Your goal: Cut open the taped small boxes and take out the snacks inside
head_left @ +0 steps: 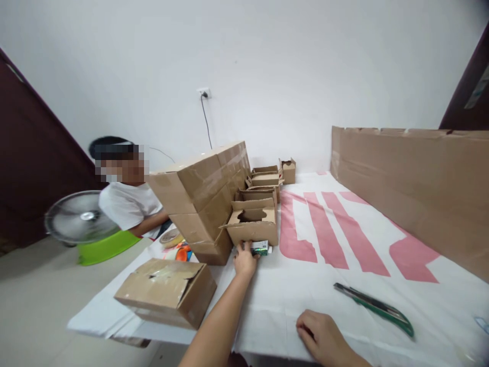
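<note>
My left hand (245, 260) reaches far forward and grips a small green-and-white packet (261, 248) lying right in front of a small open cardboard box (253, 224). My right hand (323, 335) rests near the front edge of the white-and-red sheet (344, 265), fingers curled under with nothing visible in them. A green utility knife (374, 307) lies to the right of that hand, apart from it.
A stack of sealed cartons (202, 196) stands left of a row of small open boxes (265, 179). A taped carton (168, 291) sits at the left corner. A tall cardboard panel (412, 188) walls the right side. A seated person (128, 196), fan (78, 219) and tape rolls (173, 239) lie beyond.
</note>
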The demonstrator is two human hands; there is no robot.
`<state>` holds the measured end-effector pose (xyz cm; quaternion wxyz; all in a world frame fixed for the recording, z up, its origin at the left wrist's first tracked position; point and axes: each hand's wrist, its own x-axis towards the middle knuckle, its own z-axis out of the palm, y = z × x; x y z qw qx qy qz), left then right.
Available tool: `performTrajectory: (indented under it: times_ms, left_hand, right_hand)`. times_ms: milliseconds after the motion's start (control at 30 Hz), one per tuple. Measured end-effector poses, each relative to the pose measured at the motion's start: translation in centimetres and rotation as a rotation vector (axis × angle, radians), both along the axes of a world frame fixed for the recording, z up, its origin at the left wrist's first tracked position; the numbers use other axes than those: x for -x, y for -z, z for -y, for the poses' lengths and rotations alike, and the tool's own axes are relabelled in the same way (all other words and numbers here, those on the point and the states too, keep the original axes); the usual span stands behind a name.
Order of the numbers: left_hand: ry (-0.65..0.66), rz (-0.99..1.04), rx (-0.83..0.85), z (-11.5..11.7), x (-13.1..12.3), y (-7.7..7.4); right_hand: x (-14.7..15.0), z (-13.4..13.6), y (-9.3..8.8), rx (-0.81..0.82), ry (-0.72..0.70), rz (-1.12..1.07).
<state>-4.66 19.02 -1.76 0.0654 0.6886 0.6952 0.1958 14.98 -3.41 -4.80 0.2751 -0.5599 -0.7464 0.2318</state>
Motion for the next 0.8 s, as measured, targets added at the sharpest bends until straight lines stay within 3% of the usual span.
performTrajectory:
  times_ms: [333, 600, 800]
  left_hand:
    - [-0.049, 0.047, -0.044, -2.1, -0.8, 0.4]
    - [-0.044, 0.124, -0.193, -0.5, -0.8, 2.0]
    - [0.019, 0.107, -0.154, 1.3, -0.9, 2.4]
  right_hand:
    - [0.0, 0.2, 0.0, 0.011, 0.008, 0.006]
    - [-0.1, 0.0, -0.1, -0.018, 0.011, 0.009]
    - [-0.1, 0.1, 0.0, -0.011, 0.013, 0.006]
